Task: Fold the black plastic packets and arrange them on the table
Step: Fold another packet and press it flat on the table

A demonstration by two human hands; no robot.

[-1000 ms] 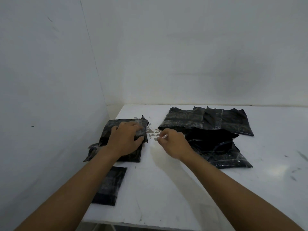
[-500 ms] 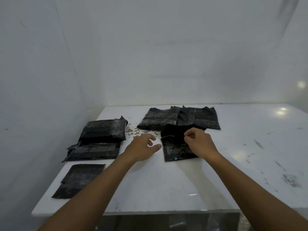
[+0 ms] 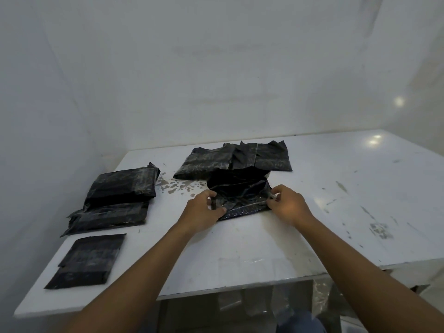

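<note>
A crumpled black plastic packet lies in the middle of the white table. My left hand pinches its left edge and my right hand pinches its right edge. Behind it lies a heap of unfolded black packets. At the left sit a stack of folded packets, a second folded stack in front of it, and a flat folded packet near the front left corner.
White walls close in the table at the back and left. Grey flecks dot the tabletop between the stacks. The table's right half shows scuffs. Clear plastic lies under the table's front edge.
My left hand left the folded stack at the left and moved to the middle packet. Both hands now pinch its side edges. The camera has shifted right.
</note>
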